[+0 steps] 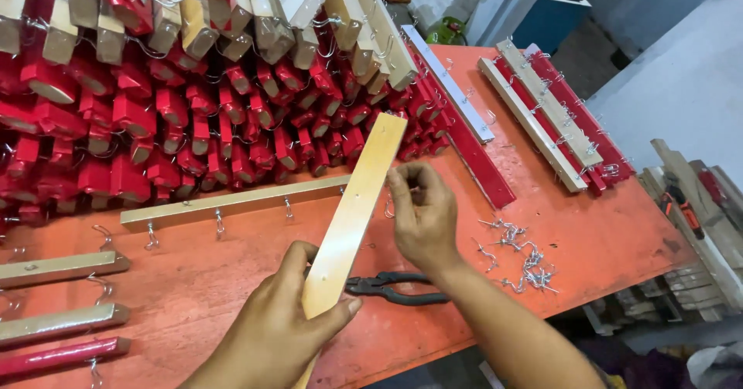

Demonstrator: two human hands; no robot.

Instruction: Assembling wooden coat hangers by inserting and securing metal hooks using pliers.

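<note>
the left hand (275, 335), nearest the camera, was closed around the lower end of a pale wooden slat (352, 215), thumb across its face, holding it slanted up above the red table (596, 238). the right hand (422, 211) pinched a small metal hook (389, 205) in its fingertips against the slat's right edge. black pliers (395, 287) lay just under the slat, loose hooks (518, 257) to the right, and a heap of red and wooden slats (193, 87) behind.

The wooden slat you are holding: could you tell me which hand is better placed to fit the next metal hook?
Probably the right hand: its fingers already pinch a metal hook at the wooden slat, while the left hand grips the slat's lower end.
</note>
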